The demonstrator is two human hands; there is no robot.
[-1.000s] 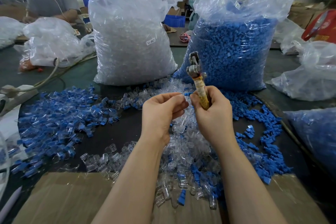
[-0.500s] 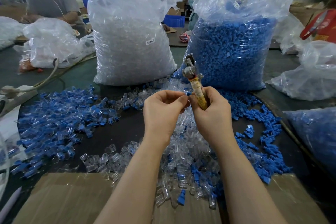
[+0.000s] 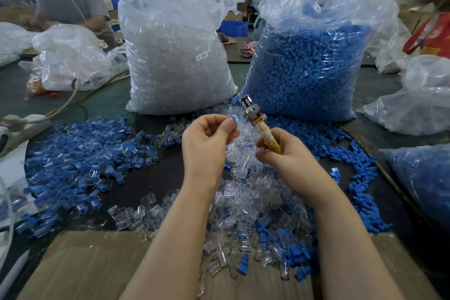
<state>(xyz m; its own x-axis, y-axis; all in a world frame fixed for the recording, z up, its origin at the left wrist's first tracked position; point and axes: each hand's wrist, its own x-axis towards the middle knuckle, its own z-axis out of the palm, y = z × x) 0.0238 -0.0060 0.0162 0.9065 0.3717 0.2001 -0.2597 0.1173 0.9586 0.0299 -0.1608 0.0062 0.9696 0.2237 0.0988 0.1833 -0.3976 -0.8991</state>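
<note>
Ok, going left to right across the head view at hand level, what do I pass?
Heap of blue-and-clear pieces → left hand pinching a small piece → right hand gripping the tool → loose blue parts → bag of blue parts at the edge.

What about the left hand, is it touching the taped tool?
Apart. The head view shows loose clear pieces in the gap between the left hand, pinching a blue piece, and the tool gripped by the right hand.

One view only, head-worn, wide-angle. Faces forward and down from the near edge of the tabletop (image 3: pixel 146 179). Left hand (image 3: pixel 207 143) and right hand (image 3: pixel 287 153) close under the lens, mid-frame. Clear bag (image 3: pixel 175 56) and blue bag (image 3: pixel 306 68) toward the far edge.
</note>
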